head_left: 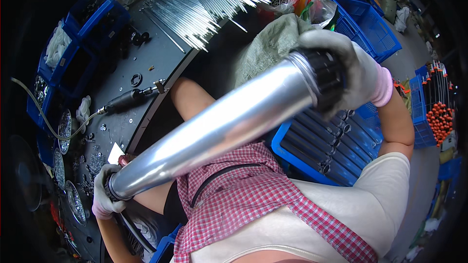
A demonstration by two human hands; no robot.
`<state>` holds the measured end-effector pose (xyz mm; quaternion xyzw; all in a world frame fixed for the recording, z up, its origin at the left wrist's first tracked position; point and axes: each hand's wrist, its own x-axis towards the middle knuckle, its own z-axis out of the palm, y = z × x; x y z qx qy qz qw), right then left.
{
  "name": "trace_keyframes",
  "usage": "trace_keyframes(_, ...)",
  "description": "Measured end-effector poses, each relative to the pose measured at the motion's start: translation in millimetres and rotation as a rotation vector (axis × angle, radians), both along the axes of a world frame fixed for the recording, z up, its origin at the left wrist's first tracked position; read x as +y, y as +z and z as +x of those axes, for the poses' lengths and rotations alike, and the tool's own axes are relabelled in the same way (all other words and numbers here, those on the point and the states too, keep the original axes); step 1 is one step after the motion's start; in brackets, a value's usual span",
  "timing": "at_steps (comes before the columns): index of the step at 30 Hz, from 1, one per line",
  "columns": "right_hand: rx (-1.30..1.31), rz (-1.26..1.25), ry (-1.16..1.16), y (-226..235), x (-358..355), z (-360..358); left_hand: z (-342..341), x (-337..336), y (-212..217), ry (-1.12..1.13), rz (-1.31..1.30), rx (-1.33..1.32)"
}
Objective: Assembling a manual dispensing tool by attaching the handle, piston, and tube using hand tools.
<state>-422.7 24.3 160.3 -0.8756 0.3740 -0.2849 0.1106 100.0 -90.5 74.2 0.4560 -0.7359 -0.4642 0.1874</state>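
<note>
Both gloved hands grip one long silver tube (219,126) across the lap: left hand (105,192) clasps the low end, right hand (351,75) wraps the black cap (326,80), steadying it.

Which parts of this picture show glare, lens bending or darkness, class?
Head view: bright glare streaks run along the shiny metal tube held between the left hand and the right hand; the dark workbench edge curves from fisheye distortion; the corners fall to black; the bundle of thin metal rods glints white.
</note>
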Motion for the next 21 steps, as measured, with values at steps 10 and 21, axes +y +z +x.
trace_keyframes(10, -0.667, 1.036, -0.349, -30.8, 0.6, 8.6, -13.7, 0.7, -13.1, -0.009, -0.064, -0.046)
trace_keyframes(21, -0.153, -0.092, 0.132, -49.0, -11.5, -3.4, -7.4, -12.8, -8.3, -0.047, -0.019, -0.063)
